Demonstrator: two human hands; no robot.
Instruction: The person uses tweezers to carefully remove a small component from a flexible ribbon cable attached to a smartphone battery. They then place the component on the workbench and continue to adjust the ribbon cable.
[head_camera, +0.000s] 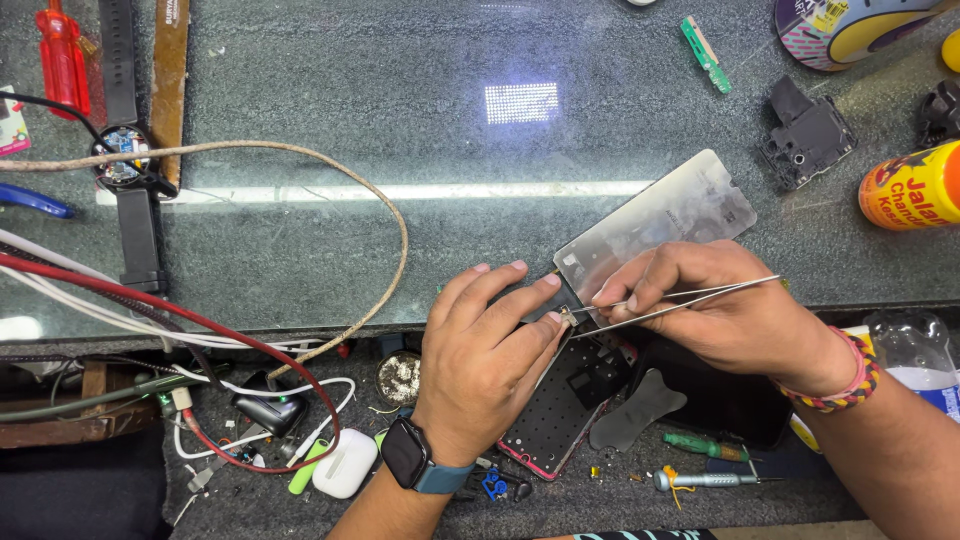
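My left hand (490, 350), with a smartwatch on its wrist, presses down on an opened phone (565, 405) that has a pink frame and lies tilted at the bench's front edge. My right hand (720, 305) grips metal tweezers (680, 300) whose tips meet a small metal part (566, 318) by my left index fingertip. A silver phone back panel (660, 222) lies on the glass just behind both hands. A braided bracelet circles my right wrist.
A frayed cord (395, 215), red and white wires (180, 330) and a wristwatch (125, 160) lie left. A white earbud case (345, 465), screwdrivers (705, 465), a grey pry tool (640, 410), a black plastic part (808, 135), a green circuit strip (705, 52) and an orange bottle (915, 185) surround me.
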